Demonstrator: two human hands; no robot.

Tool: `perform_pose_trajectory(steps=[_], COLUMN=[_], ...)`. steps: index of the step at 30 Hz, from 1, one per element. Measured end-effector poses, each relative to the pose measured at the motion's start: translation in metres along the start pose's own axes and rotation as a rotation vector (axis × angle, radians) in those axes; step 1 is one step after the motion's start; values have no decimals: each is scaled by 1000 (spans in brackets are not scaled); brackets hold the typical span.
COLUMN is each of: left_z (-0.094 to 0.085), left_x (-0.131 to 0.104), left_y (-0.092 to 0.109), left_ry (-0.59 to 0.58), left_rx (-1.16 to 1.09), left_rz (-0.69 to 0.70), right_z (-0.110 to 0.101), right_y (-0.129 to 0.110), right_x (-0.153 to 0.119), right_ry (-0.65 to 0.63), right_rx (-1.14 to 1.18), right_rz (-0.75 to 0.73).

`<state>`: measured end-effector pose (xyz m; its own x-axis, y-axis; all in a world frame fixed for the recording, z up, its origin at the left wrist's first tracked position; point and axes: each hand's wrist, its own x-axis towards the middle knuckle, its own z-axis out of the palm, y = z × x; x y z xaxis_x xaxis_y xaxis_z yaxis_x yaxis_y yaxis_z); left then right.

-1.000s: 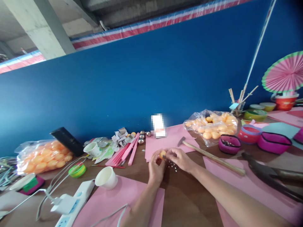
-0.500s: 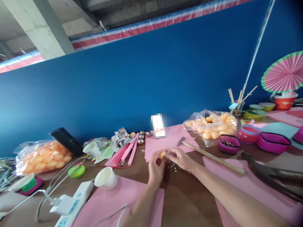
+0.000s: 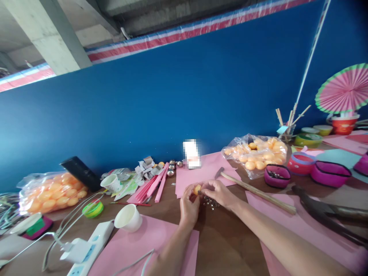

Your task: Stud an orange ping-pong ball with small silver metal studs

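In the middle of the table, my left hand [image 3: 189, 210] grips a small orange ball [image 3: 197, 189] between thumb and fingers. From the right, my right hand [image 3: 220, 194] pinches a tiny dark piece against the ball's side; its kind is too small to make out. Beneath the right hand lies a loose heap of small shiny metal bits [image 3: 212, 204], partly hidden by the fingers. A hammer [image 3: 258, 190] with a wooden handle rests just right of my hands. Pink paper [image 3: 184, 180] lies behind them.
Bags of orange balls stand at the left [image 3: 53, 191] and back right [image 3: 260, 155]. A white cup [image 3: 128, 218] and power strip [image 3: 91, 245] are at front left. Magenta containers [image 3: 277, 180], a dark-handled tool [image 3: 324, 211] and a folded paper fan [image 3: 345, 90] are on the right.
The view has shifted very slightly. Both hands stay around the ball, with the right fingertips moving a little at its side.
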<state>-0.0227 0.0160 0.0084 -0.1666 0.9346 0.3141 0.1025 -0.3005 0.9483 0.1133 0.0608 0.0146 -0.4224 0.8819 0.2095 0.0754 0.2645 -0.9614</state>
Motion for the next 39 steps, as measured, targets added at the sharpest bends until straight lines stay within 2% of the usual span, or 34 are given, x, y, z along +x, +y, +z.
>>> perform_pose_trajectory(steps=[9, 15, 23, 29, 39], left_z=[-1, 0, -1, 0, 1], left_x=[0, 0, -1, -1, 0], left_y=[-4, -10, -11, -5, 3], left_ry=[8, 3, -32, 15, 35], left_rx=[5, 16, -74, -179, -71], left_rz=[-42, -40, -128, -216, -158], right_z=[-1, 2, -1, 0, 2], right_y=[1, 1, -3, -4, -11], right_x=[2, 0, 0, -1, -4], right_ry=[-11, 19, -6, 13, 29], right_rx=[49, 244, 256, 158, 1], right_rz=[-2, 9, 36, -2, -106])
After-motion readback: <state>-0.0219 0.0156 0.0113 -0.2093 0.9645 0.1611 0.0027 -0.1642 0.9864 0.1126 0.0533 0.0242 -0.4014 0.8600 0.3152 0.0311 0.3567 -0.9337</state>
